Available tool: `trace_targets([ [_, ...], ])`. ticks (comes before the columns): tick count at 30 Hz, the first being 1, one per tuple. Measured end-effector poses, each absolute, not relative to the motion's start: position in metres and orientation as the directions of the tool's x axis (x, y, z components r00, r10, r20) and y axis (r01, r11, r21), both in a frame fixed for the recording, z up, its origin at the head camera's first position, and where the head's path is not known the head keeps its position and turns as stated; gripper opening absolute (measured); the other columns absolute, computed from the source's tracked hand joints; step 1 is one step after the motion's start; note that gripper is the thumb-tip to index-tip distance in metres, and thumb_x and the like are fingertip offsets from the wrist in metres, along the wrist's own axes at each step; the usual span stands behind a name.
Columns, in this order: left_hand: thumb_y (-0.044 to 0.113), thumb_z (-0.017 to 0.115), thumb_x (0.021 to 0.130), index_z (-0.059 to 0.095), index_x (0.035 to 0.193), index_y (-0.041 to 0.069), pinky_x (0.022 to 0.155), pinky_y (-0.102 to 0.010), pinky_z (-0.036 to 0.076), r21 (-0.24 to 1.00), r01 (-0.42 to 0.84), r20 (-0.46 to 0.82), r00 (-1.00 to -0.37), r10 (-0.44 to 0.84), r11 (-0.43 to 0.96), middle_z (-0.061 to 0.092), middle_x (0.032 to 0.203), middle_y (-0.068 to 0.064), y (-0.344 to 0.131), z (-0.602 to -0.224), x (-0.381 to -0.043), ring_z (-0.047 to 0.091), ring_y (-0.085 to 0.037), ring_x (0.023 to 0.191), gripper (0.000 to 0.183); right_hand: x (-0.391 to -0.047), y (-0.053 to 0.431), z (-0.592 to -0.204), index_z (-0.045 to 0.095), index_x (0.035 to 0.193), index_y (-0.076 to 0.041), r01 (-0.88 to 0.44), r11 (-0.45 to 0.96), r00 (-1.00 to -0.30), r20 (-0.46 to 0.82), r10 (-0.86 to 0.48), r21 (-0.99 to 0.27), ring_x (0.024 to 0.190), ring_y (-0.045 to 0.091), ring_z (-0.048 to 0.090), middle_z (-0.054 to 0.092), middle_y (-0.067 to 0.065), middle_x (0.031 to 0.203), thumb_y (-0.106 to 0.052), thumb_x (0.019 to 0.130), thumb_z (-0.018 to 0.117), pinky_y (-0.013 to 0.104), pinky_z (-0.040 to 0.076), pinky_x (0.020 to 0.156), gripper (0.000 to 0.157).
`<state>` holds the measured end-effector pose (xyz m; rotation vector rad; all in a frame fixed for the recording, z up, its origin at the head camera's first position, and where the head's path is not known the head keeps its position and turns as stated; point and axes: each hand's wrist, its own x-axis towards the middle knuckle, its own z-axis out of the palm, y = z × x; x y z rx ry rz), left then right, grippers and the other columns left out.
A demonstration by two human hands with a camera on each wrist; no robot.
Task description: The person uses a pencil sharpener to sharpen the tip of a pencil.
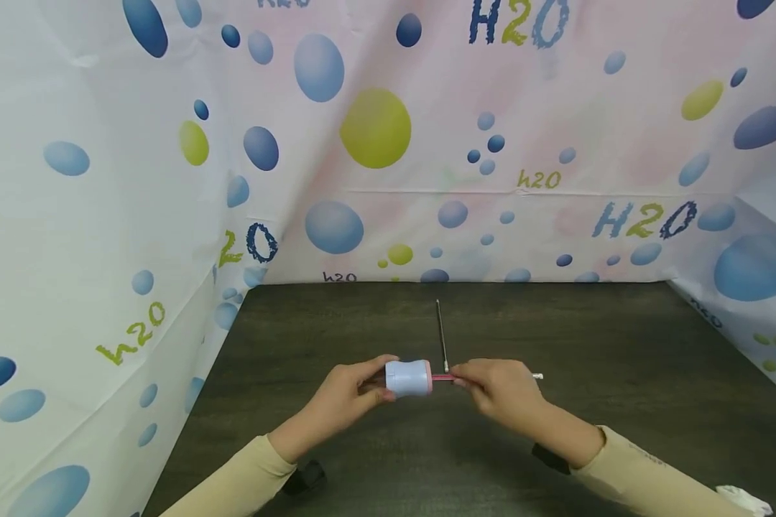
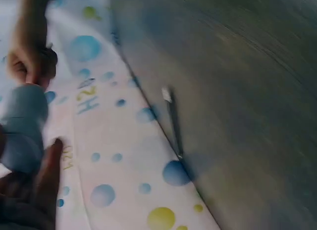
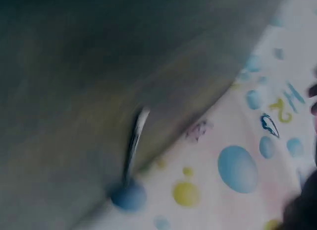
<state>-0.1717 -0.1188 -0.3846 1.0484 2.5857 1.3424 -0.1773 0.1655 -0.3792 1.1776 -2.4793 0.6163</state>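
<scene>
My left hand [image 1: 348, 391] grips a light-blue pencil sharpener [image 1: 409, 378] with a pink rim, its thumb and fingers round the rear part. A reddish-pink pencil [image 1: 442, 377] meets the sharpener's pink end. My right hand [image 1: 501, 391] pinches this pencil close to the sharpener, and its pale tip [image 1: 538, 376] sticks out past the hand. Seen from the left wrist, the sharpener [image 2: 26, 123] lies between my fingers, with the right hand [image 2: 32, 61] beyond it. The right wrist view is blurred and does not show the pencil held.
On the dark table [image 1: 336, 323], a black pencil [image 1: 442, 334] with a pale near end lies just beyond the hands. White sheets with blue and green dots [image 1: 375, 129] rise at the back and sides. A crumpled white thing [image 1: 744, 500] lies at the lower right.
</scene>
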Motion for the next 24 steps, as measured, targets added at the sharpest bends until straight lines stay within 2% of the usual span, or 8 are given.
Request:
trace_targets([
  [3,0.013,0.082,0.075,0.061,0.129,0.005,0.086,-0.03,0.061,0.48,0.777,0.474,-0.62,0.625,0.407,0.07,0.124,-0.014,-0.117,-0.388,-0.17,0.072,-0.024,0.105,0.058,-0.181,0.173,-0.373,0.071,0.101,0.006,-0.442,0.447,-0.717,0.007,-0.697,-0.778,0.051,-0.006,0.035,0.06,0.003,0.062,-0.026,0.102,0.054,0.015,0.027,0.044,0.036],
  [6,0.008,0.084,0.072,0.062,0.127,0.01,0.095,-0.034,0.058,0.429,0.839,0.533,-0.534,0.656,0.335,0.064,0.134,-0.013,-0.117,-0.389,-0.168,0.065,-0.026,0.12,0.059,-0.189,0.179,-0.372,0.059,0.102,0.021,-0.053,0.364,-0.595,-0.263,-0.759,-0.93,0.049,-0.001,0.026,0.039,-0.003,0.054,-0.022,0.104,0.05,0.018,0.021,0.043,0.044],
  [8,0.009,0.082,0.077,0.059,0.132,0.01,0.102,-0.038,0.054,0.548,0.787,0.486,-0.576,0.657,0.284,0.055,0.144,-0.015,-0.116,-0.387,-0.168,0.056,-0.031,0.131,0.059,-0.191,0.183,-0.372,0.056,0.105,0.022,0.023,0.354,-0.568,-0.304,-0.765,-0.935,0.047,0.003,0.022,0.033,-0.009,0.057,-0.023,0.104,0.048,0.019,0.018,0.042,0.046],
  [10,0.015,0.077,0.085,0.048,0.143,0.008,0.107,-0.041,0.051,0.731,0.638,0.376,-0.674,0.636,0.243,0.043,0.154,-0.018,-0.118,-0.385,-0.169,0.046,-0.034,0.14,0.065,-0.19,0.184,-0.371,0.061,0.105,0.017,-0.103,0.364,-0.631,-0.222,-0.743,-0.925,0.051,0.002,0.028,0.041,-0.008,0.061,-0.022,0.104,0.05,0.02,0.023,0.045,0.041],
  [14,0.042,0.054,0.101,0.033,0.151,-0.002,0.097,-0.038,0.057,0.973,0.128,0.002,-0.837,0.548,0.193,0.048,0.148,-0.026,-0.122,-0.381,-0.176,0.057,-0.034,0.129,0.07,-0.184,0.18,-0.371,0.074,0.104,-0.005,-0.586,0.544,-0.755,0.159,-0.636,-0.601,0.058,-0.004,0.039,0.063,-0.006,0.073,-0.025,0.1,0.058,0.016,0.031,0.049,0.026],
  [17,0.057,0.04,0.101,0.042,0.143,-0.009,0.081,-0.032,0.062,0.969,-0.14,-0.229,-0.819,0.527,0.203,0.064,0.126,-0.03,-0.123,-0.384,-0.182,0.074,-0.023,0.1,0.079,-0.183,0.174,-0.377,0.077,0.097,-0.015,-0.766,0.628,-0.6,0.502,-0.623,-0.136,0.053,-0.004,0.04,0.063,-0.009,0.07,-0.03,0.103,0.053,0.012,0.029,0.046,0.029],
  [20,0.051,0.048,0.1,0.045,0.138,-0.015,0.075,-0.028,0.062,0.956,-0.198,-0.288,-0.781,0.555,0.217,0.067,0.118,-0.032,-0.12,-0.388,-0.184,0.075,-0.018,0.088,0.076,-0.184,0.169,-0.383,0.076,0.089,-0.015,-0.77,0.612,-0.351,0.681,-0.643,0.181,0.051,0.003,0.04,0.053,-0.007,0.063,-0.027,0.108,0.036,0.013,0.029,0.043,0.046],
  [24,0.032,0.06,0.099,0.043,0.139,-0.016,0.076,-0.026,0.062,0.965,0.027,-0.122,-0.834,0.537,0.261,0.062,0.125,-0.034,-0.116,-0.392,-0.18,0.073,-0.031,0.101,0.065,-0.184,0.163,-0.384,0.073,0.086,-0.014,-0.734,0.624,-0.272,0.726,-0.632,0.268,0.05,0.008,0.043,0.052,-0.005,0.062,-0.01,0.101,0.035,0.018,0.029,0.041,0.041],
])
